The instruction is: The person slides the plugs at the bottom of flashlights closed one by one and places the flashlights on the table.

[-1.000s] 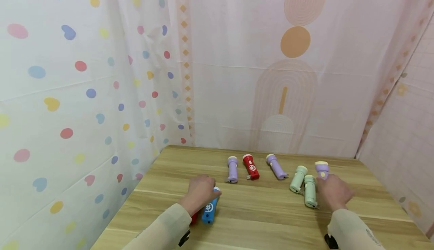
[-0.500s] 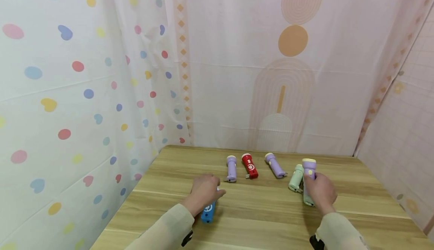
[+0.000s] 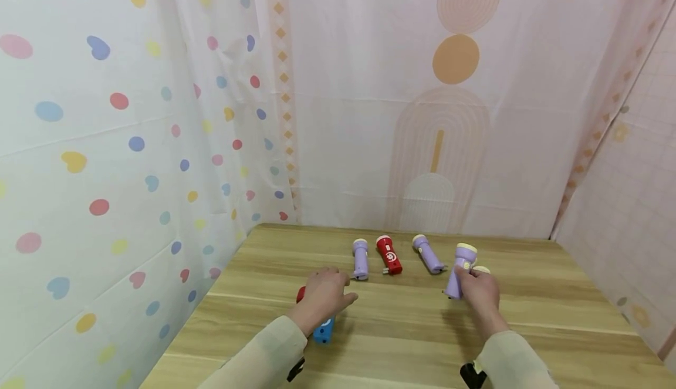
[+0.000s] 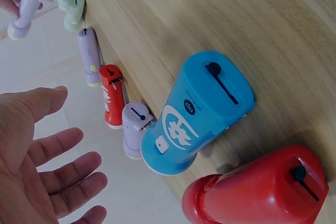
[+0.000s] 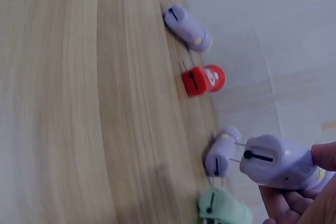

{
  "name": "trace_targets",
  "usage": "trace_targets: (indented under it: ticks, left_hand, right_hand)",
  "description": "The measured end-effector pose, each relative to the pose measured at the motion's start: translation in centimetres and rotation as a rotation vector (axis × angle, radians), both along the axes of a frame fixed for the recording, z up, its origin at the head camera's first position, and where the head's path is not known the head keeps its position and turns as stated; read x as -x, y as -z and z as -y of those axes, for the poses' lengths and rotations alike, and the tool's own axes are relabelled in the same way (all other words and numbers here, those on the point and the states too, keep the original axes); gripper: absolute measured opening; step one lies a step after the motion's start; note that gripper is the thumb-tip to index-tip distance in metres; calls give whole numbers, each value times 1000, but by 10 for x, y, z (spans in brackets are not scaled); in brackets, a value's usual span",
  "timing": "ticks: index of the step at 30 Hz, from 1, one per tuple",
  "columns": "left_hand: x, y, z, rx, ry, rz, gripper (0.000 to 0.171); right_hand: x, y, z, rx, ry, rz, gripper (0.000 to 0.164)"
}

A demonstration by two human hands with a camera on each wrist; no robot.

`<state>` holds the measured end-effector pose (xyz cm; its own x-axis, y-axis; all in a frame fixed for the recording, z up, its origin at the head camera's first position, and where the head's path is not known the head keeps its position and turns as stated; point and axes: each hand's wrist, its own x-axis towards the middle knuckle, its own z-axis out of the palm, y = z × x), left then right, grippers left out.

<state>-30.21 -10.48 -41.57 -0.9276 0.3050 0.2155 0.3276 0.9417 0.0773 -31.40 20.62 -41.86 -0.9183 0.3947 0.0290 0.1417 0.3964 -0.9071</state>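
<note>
My right hand [image 3: 482, 296] grips a purple flashlight [image 3: 465, 253] between thumb and fingers, raised above the table. Two plug prongs stick out near its base in the right wrist view. My left hand [image 3: 323, 295] hovers with fingers spread over a blue flashlight [image 4: 197, 111] with a white emblem, and holds nothing. Beside the blue one lies a red flashlight [image 4: 262, 195], mostly hidden under the left hand in the head view. Two pale green flashlights [image 4: 74, 13] lie at the right, largely covered by my right hand in the head view.
Toward the back of the wooden table [image 3: 391, 342] lie a purple flashlight [image 3: 361, 260], a red flashlight [image 3: 389, 256] and another purple flashlight [image 3: 428, 254]. A patterned curtain [image 3: 348, 142] hangs behind the table's far edge, with more along both sides.
My right hand has lifted the purple flashlight and carried it left, past the green flashlights. My left hand has shifted slightly right and forward, above the blue flashlight.
</note>
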Motion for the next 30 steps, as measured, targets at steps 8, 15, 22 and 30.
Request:
trace_targets:
  ticks: [8,15,22,30]
  left_hand:
    - [1,1,-6,15,25,-13,34]
    - [-1,1,-15,-3,70,-41,40]
    - [-2,-1,-21,-27,121,-84,44]
    - [-3,-1,-24,-9,172,-126,46]
  right_hand:
    - [3,7,14,358,-18,24,49]
    - [1,7,26,483,-120,92,35]
    - [-4,3,43,591,-194,112,24]
    - [-4,3,59,666,-269,142,19]
